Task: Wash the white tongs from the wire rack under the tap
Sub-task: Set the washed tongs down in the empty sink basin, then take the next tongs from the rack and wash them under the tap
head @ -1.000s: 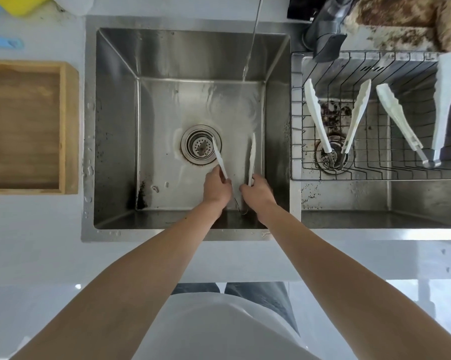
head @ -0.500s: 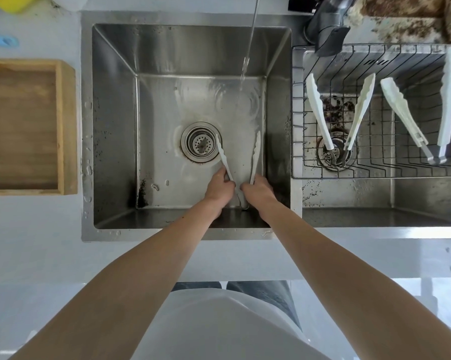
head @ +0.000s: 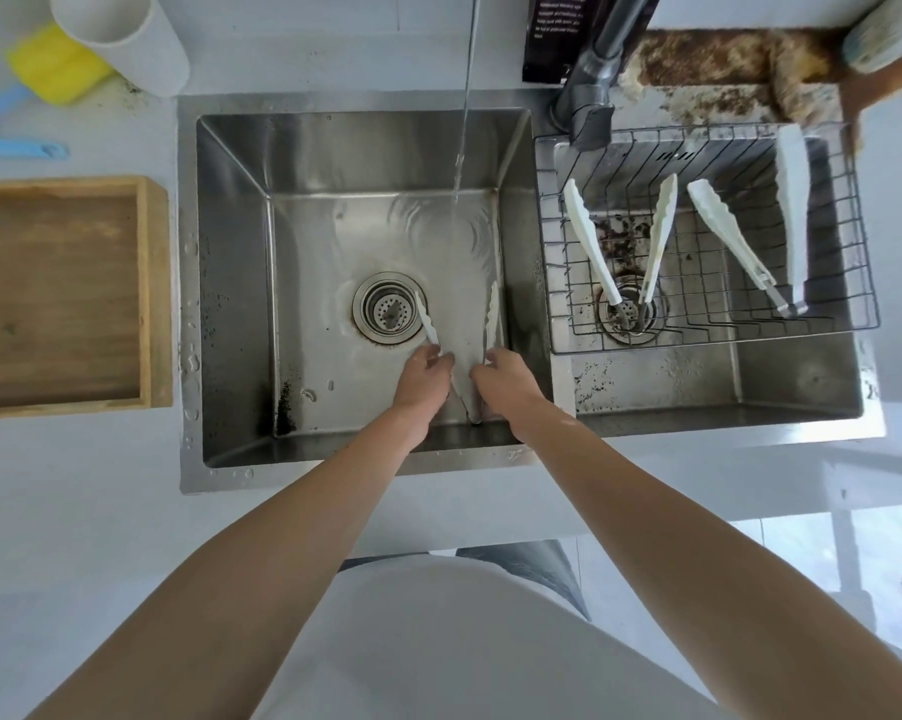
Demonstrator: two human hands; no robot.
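— Steel sink (head: 334,158), stream (head: 463,122) landing at basin's 1 o'clock. Tongs?
— I see tongs (head: 427,324) spread in a V at 5 o'clock, short of the water. Left hand (head: 422,374) pinches one arm, right hand (head: 506,379) the other, fingers curled.
— Risk?
— My guess: wet plastic slips toward drain (head: 389,309), or the tips miss the stream. Spares (head: 594,246) in rack (head: 708,283) at 3.

Bright, even light falls on a pale grey worktop (head: 74,485) fitted with a stainless steel double sink (head: 230,252), its walls spotted with dark grime. A shallow square wooden tray (head: 155,293) sits at left, with a yellow sponge (head: 53,65), a white cylindrical cup (head: 126,39) and a light blue plastic utensil (head: 17,148) beyond it. A brown crusted patch (head: 724,59) stains the far right; glossy pale floor (head: 802,553) shows below.
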